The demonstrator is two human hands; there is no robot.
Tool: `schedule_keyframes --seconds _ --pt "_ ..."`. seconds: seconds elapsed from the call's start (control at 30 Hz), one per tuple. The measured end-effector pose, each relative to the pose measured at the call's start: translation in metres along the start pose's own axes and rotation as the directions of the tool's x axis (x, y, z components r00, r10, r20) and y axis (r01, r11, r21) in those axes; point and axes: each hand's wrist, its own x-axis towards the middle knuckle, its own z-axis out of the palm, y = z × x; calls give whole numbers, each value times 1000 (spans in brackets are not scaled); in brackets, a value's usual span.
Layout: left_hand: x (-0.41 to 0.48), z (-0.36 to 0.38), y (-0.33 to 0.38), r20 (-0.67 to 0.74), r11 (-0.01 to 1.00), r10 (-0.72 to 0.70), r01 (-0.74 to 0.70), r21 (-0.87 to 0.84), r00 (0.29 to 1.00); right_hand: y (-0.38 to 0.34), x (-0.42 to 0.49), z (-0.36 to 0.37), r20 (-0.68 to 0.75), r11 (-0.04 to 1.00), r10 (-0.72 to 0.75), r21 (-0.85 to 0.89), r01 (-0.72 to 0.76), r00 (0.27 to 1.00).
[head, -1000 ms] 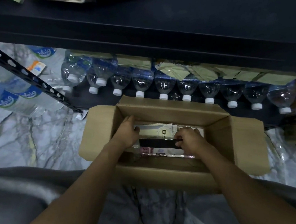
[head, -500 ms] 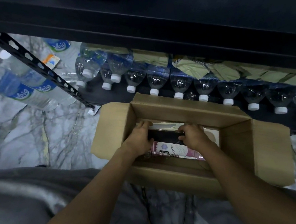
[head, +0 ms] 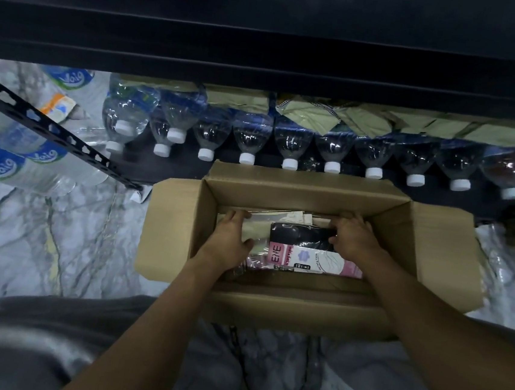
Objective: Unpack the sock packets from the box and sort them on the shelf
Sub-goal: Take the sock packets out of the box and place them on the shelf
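Observation:
An open cardboard box (head: 434, 243) stands on the marble floor in front of a dark shelf unit (head: 265, 38). Inside lie several sock packets in clear wrap; the top one (head: 301, 246) shows black socks and a pink and white label. My left hand (head: 230, 239) is inside the box at the left, fingers curled over a pale packet (head: 259, 229). My right hand (head: 355, 239) is inside at the right, fingers pinching the right edge of the black sock packet. Packets underneath are mostly hidden.
A row of water bottles (head: 292, 148) with white caps lies on the lowest shelf just behind the box, with olive packets (head: 367, 120) above them. More bottles (head: 17, 165) and a black perforated shelf bar (head: 51, 134) lie on the floor at left. My grey-clothed knees fill the bottom.
The black sock packet has turned face up and now shows its pink label. Both hands have spread toward the packets' outer ends, the right moving to the right. The view has shifted slightly.

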Motion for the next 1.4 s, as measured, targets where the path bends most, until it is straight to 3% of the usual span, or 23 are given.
schedule_keyframes --seconds 0.27,0.47,0.87,1.17,1.4 --pt "8 9 -2 36 999 -22 20 36 999 7 -2 -2 37 999 8 41 -10 999" --pt "36 15 -8 136 984 -73 49 173 988 10 -8 -7 76 997 28 66 -33 997" --pt "76 29 -28 221 937 -61 -20 349 973 24 -24 -3 81 964 54 256 -73 995" --pt "65 29 -28 229 957 -38 -30 287 973 22 -35 -7 59 961 33 271 -48 998" --pt "49 8 -11 330 994 -3 -33 103 944 19 -45 -21 52 948 29 314 -44 998"
